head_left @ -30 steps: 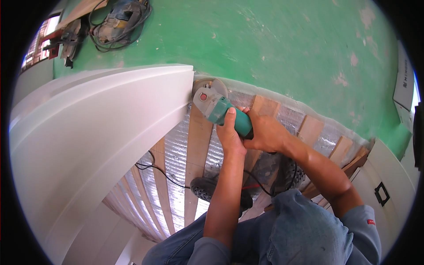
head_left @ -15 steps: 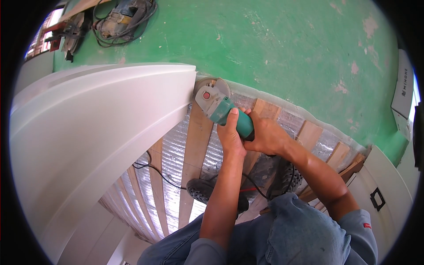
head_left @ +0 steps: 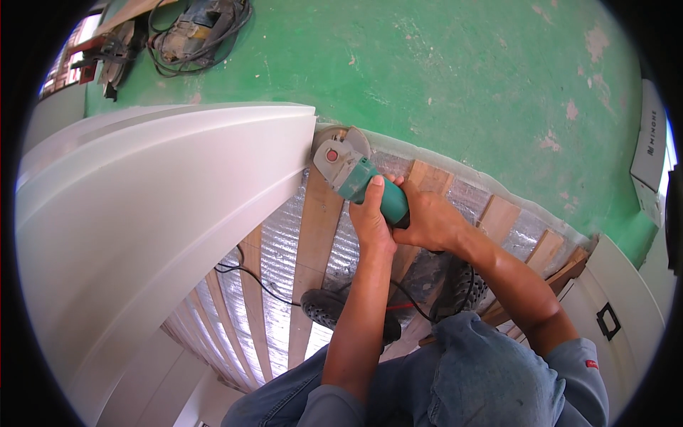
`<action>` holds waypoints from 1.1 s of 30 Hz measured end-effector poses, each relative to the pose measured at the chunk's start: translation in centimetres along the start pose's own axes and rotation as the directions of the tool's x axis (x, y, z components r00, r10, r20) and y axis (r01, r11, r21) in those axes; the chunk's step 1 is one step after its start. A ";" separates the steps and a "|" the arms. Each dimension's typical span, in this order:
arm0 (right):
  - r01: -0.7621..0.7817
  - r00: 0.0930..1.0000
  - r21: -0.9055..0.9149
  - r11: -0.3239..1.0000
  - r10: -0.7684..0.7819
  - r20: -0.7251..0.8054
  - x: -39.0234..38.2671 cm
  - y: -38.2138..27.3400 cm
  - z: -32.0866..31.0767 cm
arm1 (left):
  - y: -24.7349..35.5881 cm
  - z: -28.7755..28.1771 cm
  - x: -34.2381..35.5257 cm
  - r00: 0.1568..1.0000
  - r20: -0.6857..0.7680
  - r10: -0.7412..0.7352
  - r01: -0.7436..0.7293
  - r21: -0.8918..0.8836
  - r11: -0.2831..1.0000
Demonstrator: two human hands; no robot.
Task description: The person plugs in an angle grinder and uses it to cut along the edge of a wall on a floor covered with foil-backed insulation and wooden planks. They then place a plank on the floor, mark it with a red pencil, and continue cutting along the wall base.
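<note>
Both hands (head_left: 429, 215) hide the green grinder's (head_left: 359, 178) rear end.

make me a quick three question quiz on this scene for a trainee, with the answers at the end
1. Multiple choice: what do the left hand and right hand hold?
a) a hammer
b) an angle grinder
c) a paint roller

2. True or false: the power tool with the cord bundled round it lies on top of the large white panel.

3. Fill in the blank: the wooden slats lie over a sheet that is ____ in colour.

Key:
1. b
2. False; that power tool lies on the green surface.
3. Silver; the shiny sheet shows between the slats.
</note>
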State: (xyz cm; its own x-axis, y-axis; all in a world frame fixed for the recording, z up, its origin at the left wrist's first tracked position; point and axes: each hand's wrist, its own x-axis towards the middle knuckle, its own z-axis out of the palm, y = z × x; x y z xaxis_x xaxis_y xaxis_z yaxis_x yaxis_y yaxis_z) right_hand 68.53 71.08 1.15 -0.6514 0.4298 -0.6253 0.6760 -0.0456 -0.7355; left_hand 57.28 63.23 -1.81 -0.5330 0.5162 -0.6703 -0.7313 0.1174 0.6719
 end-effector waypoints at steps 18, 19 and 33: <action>0.034 0.999 0.003 0.999 -0.034 0.000 0.1 0.3 0.7 | -0.2 -0.9 0.0 0.999 0.031 0.017 -0.016 -0.024 1.000; 0.035 0.999 0.004 0.999 -0.035 0.001 0.1 0.2 0.7 | -0.2 -0.9 -0.1 0.999 0.030 0.017 -0.016 -0.024 1.000; 0.018 1.000 -0.012 1.000 -0.017 0.022 -0.1 0.3 0.9 | 0.1 -0.8 -0.7 1.000 0.016 0.000 0.001 -0.075 0.997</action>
State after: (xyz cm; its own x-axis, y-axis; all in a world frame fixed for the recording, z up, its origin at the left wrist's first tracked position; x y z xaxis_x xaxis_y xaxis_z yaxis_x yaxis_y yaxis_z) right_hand 68.42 70.20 0.75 -0.6703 0.4108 -0.6180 0.6687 -0.0269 -0.7431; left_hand 57.24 62.23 -1.49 -0.5265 0.5295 -0.6651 -0.7615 0.0541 0.6459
